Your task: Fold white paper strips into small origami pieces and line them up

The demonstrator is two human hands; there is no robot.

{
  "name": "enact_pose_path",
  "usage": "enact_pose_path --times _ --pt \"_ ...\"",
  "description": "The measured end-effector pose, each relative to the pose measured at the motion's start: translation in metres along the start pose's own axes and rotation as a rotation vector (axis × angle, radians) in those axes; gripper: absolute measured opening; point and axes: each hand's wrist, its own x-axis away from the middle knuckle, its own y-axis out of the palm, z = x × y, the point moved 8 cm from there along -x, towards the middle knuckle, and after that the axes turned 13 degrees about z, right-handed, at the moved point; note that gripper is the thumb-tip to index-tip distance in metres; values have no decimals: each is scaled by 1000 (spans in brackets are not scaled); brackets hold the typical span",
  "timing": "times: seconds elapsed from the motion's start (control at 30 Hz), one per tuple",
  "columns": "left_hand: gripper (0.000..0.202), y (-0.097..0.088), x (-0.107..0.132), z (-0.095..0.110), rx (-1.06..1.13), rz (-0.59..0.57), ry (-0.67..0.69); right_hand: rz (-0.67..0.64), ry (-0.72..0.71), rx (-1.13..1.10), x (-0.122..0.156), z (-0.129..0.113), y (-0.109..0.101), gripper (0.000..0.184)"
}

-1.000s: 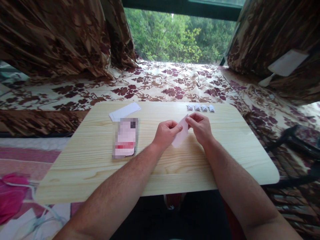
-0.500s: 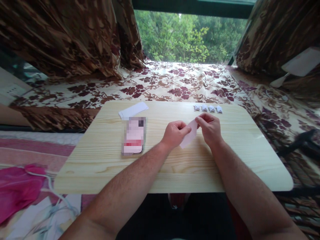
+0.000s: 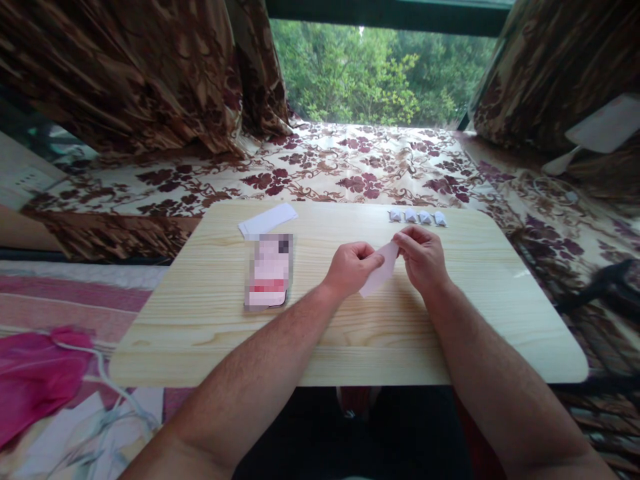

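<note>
A strip of white paper (image 3: 381,275) is held at a slant above the table, its lower end hanging free. My left hand (image 3: 350,267) pinches its left edge between thumb and fingers. At the paper's upper right end, my right hand (image 3: 423,255) is closed on it, thumb against fingertips. Behind my right hand, several small folded white paper pieces (image 3: 425,217) stand in a row near the table's far edge. To the left lie a phone (image 3: 270,270), blurred by pixels, and a stack of white paper strips (image 3: 267,220).
The light wooden table (image 3: 200,340) has rounded corners. Beyond it spreads a flowered cloth (image 3: 360,160) below a window. At lower left are a pink cloth (image 3: 40,380), a white cable (image 3: 103,370) and loose papers (image 3: 65,433). A white lamp-like object (image 3: 603,127) stands at right.
Both hands keep their grip on the paper strip. My right hand has shifted very slightly to the right; the rest looks the same.
</note>
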Motion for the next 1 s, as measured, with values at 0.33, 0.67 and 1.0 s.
enact_pose_path --times 0.33,0.67,1.0 --pt "29 0 -1 -2 11 1 -7 55 28 -87 -3 4 -4 16" --pt "29 -1 -1 -1 7 17 -35 46 -17 3 -3 4 -4 22" --pt "31 -6 -3 -6 74 83 -56 -57 37 76 -1 5 3 28"
